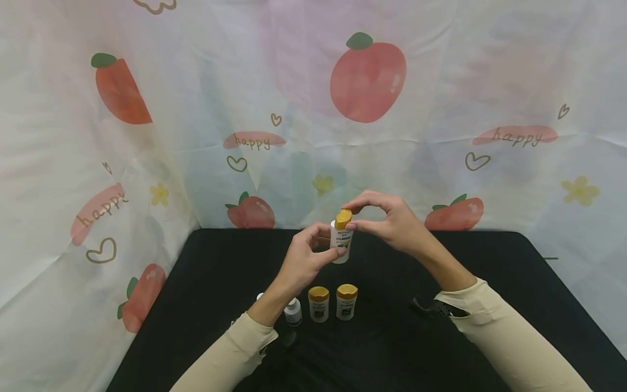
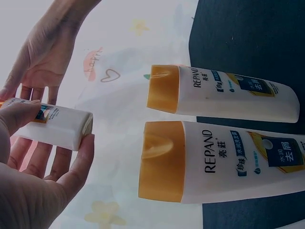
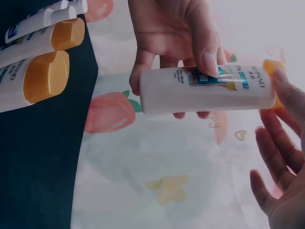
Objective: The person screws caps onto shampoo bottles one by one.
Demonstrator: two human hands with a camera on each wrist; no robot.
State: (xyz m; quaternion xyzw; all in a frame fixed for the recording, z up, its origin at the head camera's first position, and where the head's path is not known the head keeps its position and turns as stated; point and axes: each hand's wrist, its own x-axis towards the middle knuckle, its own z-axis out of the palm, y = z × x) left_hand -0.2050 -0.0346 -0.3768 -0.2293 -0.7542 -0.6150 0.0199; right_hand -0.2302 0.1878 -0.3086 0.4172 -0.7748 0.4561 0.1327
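Observation:
Above the black table, both hands hold one white shampoo bottle [image 1: 341, 243] with a gold cap [image 1: 343, 219]. My left hand [image 1: 306, 256] grips its white body, thumb across the label; the left wrist view shows a finger at the bottle's base. With thumb and fingers, my right hand [image 1: 392, 220] pinches the gold cap at the top. In the right wrist view the bottle [image 3: 214, 98] lies sideways across the picture, the left hand [image 3: 176, 33] around its body and the right hand [image 3: 286, 157] at its cap.
Two matching gold-capped bottles [image 1: 319, 306] [image 1: 346, 302] stand on the black table [image 1: 392, 348] below the hands. Left of them is a small white bottle [image 1: 293, 313], with another white top partly hidden behind the left forearm. A fruit-patterned cloth [image 1: 303, 71] hangs behind the table.

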